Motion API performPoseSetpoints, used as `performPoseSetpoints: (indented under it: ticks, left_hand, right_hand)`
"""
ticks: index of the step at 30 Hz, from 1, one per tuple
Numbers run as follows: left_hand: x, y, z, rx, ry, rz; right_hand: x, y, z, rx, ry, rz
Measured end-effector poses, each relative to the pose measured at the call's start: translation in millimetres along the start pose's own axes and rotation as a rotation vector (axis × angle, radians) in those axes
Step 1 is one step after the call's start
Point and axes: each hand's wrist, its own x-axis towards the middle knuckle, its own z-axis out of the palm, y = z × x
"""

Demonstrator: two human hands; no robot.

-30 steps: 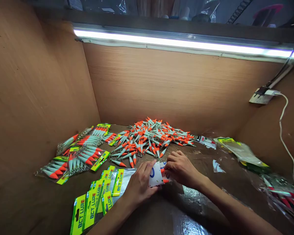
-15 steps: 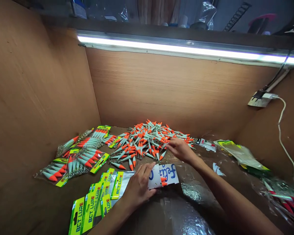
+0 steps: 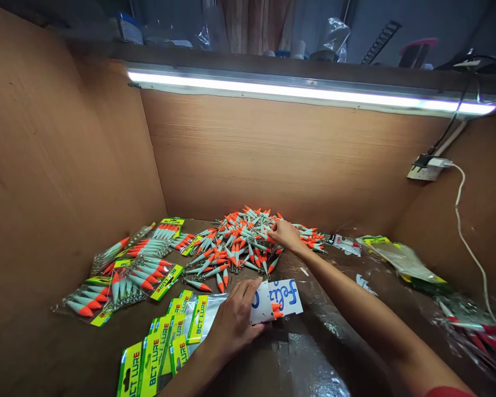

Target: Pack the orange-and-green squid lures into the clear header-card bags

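Observation:
My left hand [image 3: 236,315] is closed around a white card [image 3: 290,296] with blue handwriting, low in the middle of the head view. A couple of orange lure tips show against the card; the rest of them is hidden by my hand. My right hand [image 3: 287,234] reaches over a heap of fishing lures [image 3: 235,251] with pale bodies and orange tips. Its fingers are pinched at an orange lure tip on the heap's right side. Beside my left wrist lie several overlapping BCT LURE packets [image 3: 154,347] with yellow-green headers.
Filled lure packets [image 3: 143,270] are stacked to the left. On the right lie clear packaging bags [image 3: 405,262], a small packet [image 3: 345,244], paper scraps [image 3: 364,284] and bagged red lures [image 3: 475,331]. A white cable [image 3: 473,251] hangs from the socket [image 3: 424,171]. Wooden walls enclose the table.
My right hand has moved farther back and left into the lure heap. My left hand keeps its hold on the card. The view has shifted slightly.

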Motion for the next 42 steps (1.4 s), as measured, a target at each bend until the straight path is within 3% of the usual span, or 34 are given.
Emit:
performPoseSetpoints:
  ticks: [5, 11, 15, 19, 25, 33, 35, 39, 42]
  left_hand:
    - [-0.1, -0.4, -2.3, -0.003, 0.006, -0.012]
    - [1.1, -10.4, -0.3, 0.001, 0.055, -0.05]
    - [2.4, -10.5, 0.8, 0.013, 0.064, -0.047]
    - [3.0, -4.6, 0.9, 0.018, 0.031, -0.03]
    - [1.9, -3.8, 0.7, 0.024, 0.033, 0.0]
    - [0.7, -10.6, 0.4, 0.043, 0.002, -0.036]
    - [0.6, -11.9, 0.6, 0.044, 0.001, -0.047]
    - [0.2, -12.8, 0.5, 0.054, -0.004, -0.042]
    - [-0.3, -13.0, -0.1, 0.051, -0.009, -0.043]
  right_hand:
    - [-22.9, 13.0, -18.5, 0.221, 0.108, -0.087]
    - [-93.0, 49.1, -47.8, 0.389, -0.091, -0.365]
    - [-138.7, 58.3, -52.2, 0.171, -0.133, -0.507]
    - [-157.2, 36.5, -35.5, -0.034, -0.083, -0.624]
    - [-152.5, 6.4, -9.3, -0.101, -0.054, -0.758]
    - [-127.4, 16.6, -13.4, 0.03, -0.213, -0.932]
    - [-110.3, 17.6, -17.1, 0.018, -0.191, -0.814]
    - [-64.7, 11.2, -10.9, -0.131, 0.015, -0.401]
    - [-38.7, 1.1, 4.7, -0.18, 0.057, -0.318]
